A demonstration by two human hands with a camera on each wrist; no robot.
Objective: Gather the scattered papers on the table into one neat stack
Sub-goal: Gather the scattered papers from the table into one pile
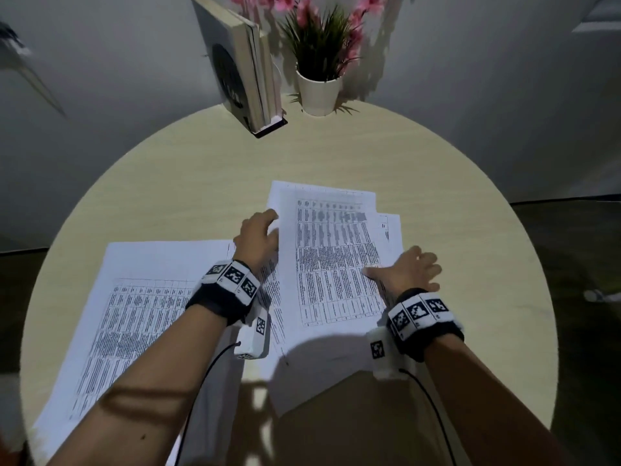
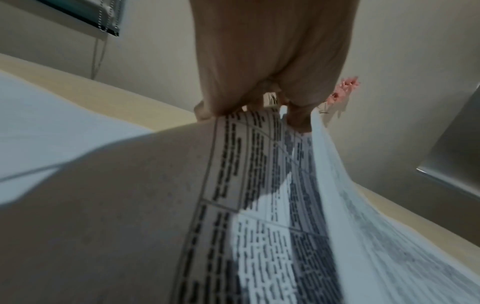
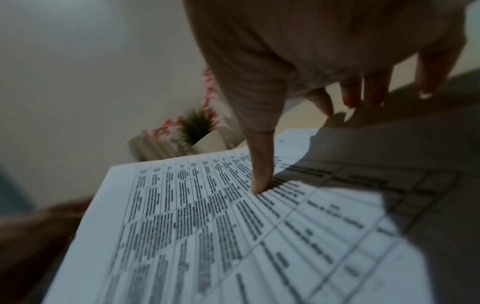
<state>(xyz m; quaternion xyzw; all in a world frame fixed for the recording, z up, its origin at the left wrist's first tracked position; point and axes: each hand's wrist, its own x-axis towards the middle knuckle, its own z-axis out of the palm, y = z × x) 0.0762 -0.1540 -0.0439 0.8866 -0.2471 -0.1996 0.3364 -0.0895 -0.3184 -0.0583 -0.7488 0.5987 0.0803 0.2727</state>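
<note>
Flanking the top sheet (image 1: 331, 260), left hand (image 1: 257, 238) pinches its edge; right hand (image 1: 411, 272) presses it, fingers spread.

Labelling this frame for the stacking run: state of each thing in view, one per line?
left hand: fingers curled at the top sheet's left edge, lifting it.
right hand: spread, thumb pressing on the top sheet.
top sheet: left edge raised, overlapping other papers.
left sheet: flat, apart from the pile, partly under the left arm.
books: upright.
potted plant: upright.
</note>
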